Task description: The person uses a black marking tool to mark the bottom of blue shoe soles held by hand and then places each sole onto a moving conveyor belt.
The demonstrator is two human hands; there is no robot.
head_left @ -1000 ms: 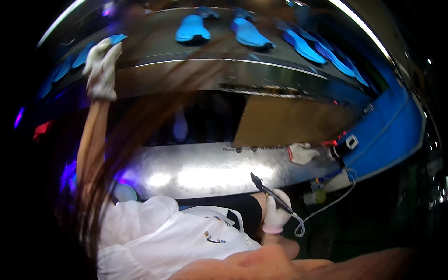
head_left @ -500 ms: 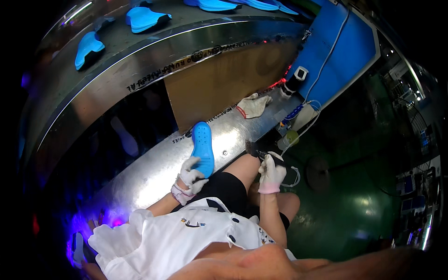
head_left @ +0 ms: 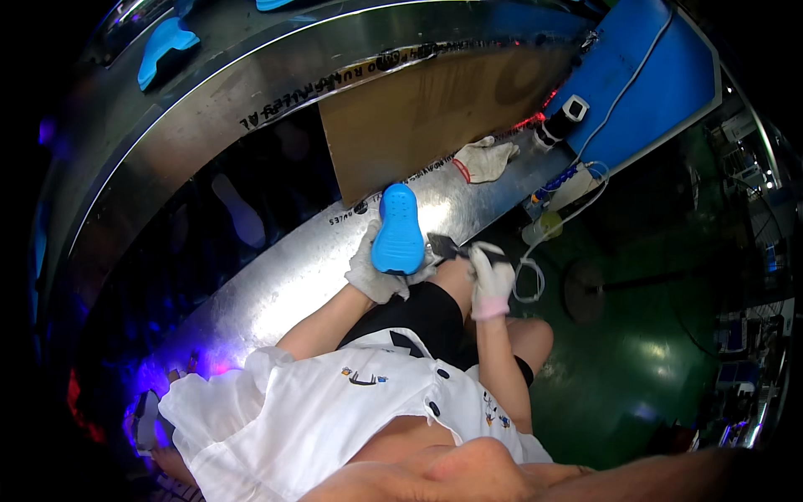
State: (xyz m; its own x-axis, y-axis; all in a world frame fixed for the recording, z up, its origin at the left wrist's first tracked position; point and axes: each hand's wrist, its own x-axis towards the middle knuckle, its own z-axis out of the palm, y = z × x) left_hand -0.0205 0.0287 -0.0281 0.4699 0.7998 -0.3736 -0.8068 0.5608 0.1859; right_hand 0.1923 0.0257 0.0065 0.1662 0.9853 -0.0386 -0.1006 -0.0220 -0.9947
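My left hand (head_left: pixel 374 269), in a white glove, grips a blue shoe sole (head_left: pixel 399 233) from beneath. The sole stands nearly upright above the metal ledge, one broad face toward me, with small holes at its far end and ridges near my hand. Just right of it, my gloved right hand (head_left: pixel 490 276) is closed around the dark handle of a brush (head_left: pixel 450 248). The flat head of the brush points left at the sole's lower edge, with a narrow space between them.
A metal ledge (head_left: pixel 276 293) runs before me, with a loose white glove (head_left: pixel 487 161) and a black-and-white device (head_left: pixel 562 121) on it. Behind stand a cardboard sheet (head_left: pixel 418 117) and a conveyor bearing blue soles (head_left: pixel 165 48). A pale hose (head_left: pixel 579 207) hangs at right.
My left hand has turned the sole and raised it slightly to the right, so another face shows. The brush in my right hand now lies closer to it. Soles on the conveyor have shifted.
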